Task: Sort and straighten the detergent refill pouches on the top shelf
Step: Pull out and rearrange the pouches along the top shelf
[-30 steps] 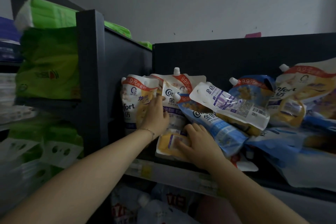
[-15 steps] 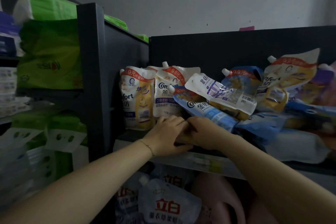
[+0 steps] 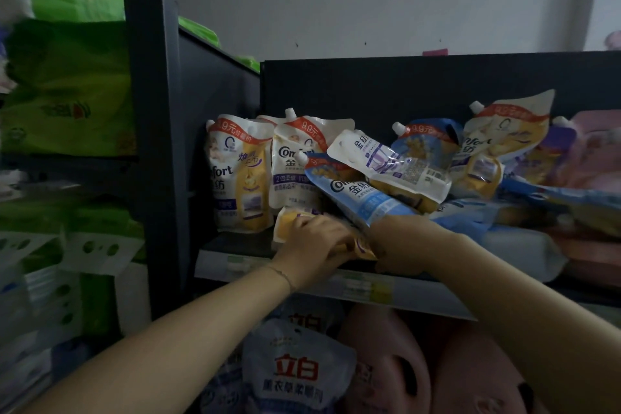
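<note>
- The left hand (image 3: 312,244) reached up from the near left with the forearm rising at a slant. It lay palm down on a yellow pouch (image 3: 288,224), the fingers curled over the pouch's near edge and gripping it.
- A thin bracelet (image 3: 283,275) circled the left wrist.
- The right hand (image 3: 400,240) came in from the near right with its back to the camera and the wrist bent inward. Its fingers were curled in, clasping the right end of the yellow pouch, and the two hands were almost touching.
- The yellow pouch lay flat at the front of the top shelf (image 3: 235,244), left of centre, mostly covered by the hands.
- A blue pouch (image 3: 364,200) leaned to the left just above the right hand, its spout up and its lower end over the knuckles.
- A white pouch (image 3: 393,163) lay tilted across the blue one, back label outward.
- Two upright pouches (image 3: 240,175) stood side by side at the far left of the shelf, against the dark side panel.
- More pouches (image 3: 504,144) slumped in a loose pile on the right, some flat and some leaning.
- Green packs (image 3: 67,87) filled the neighbouring rack on the left.
- Below the shelf sat a white bag (image 3: 299,371) with red lettering and pink jugs (image 3: 386,366).
</note>
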The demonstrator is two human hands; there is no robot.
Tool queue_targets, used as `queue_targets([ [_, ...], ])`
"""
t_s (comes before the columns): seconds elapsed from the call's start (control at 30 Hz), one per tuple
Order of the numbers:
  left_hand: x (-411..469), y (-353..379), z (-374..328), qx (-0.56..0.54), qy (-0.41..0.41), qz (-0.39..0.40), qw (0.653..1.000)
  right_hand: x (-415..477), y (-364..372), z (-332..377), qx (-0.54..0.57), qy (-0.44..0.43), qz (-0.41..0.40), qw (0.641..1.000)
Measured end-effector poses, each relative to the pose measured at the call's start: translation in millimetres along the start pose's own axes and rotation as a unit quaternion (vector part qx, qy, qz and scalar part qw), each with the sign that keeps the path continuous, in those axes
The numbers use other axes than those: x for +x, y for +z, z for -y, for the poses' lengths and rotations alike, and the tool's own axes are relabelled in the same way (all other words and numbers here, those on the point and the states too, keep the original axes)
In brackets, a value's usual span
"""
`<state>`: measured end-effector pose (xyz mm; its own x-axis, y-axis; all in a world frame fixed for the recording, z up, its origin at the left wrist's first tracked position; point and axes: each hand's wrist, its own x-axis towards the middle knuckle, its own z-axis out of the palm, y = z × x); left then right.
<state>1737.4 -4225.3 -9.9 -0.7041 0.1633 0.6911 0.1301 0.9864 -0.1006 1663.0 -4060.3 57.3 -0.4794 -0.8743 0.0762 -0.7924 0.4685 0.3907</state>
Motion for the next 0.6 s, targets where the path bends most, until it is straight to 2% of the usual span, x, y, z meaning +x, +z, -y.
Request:
queue_targets([
  [0.1,2.9,1.8,1.4,0.051,0.067,0.007,0.996,-6.8,-4.7,-4.5,0.047,0.015,0.025,0.998],
  [0.2,10.9,-2.0,-0.4,0.069,0.100,0.051,0.991,-14.2,-4.8,-4.8,0.042,0.024,-0.003,0.999],
  [0.3,18.4,-13.1,-5.2,0.076,0.062,0.110,0.989,-19.9,2.2,-2.5,0.007,0.042,-0.052,0.998],
  [0.43,18.7,-19.2,-7.9,0.099,0.007,0.115,0.988,-23.6,9.6,-8.1,-0.060,0.029,-0.143,0.988],
  [0.57,7.8,-25.9,0.5,-0.034,-0.041,0.070,0.996,-22.5,5.8,-9.5,-0.056,-0.026,-0.292,0.954],
  [0.6,5.3,-29.2,3.5,-0.063,-0.055,0.062,0.995,-21.2,4.0,-7.9,-0.054,-0.037,-0.308,0.949],
])
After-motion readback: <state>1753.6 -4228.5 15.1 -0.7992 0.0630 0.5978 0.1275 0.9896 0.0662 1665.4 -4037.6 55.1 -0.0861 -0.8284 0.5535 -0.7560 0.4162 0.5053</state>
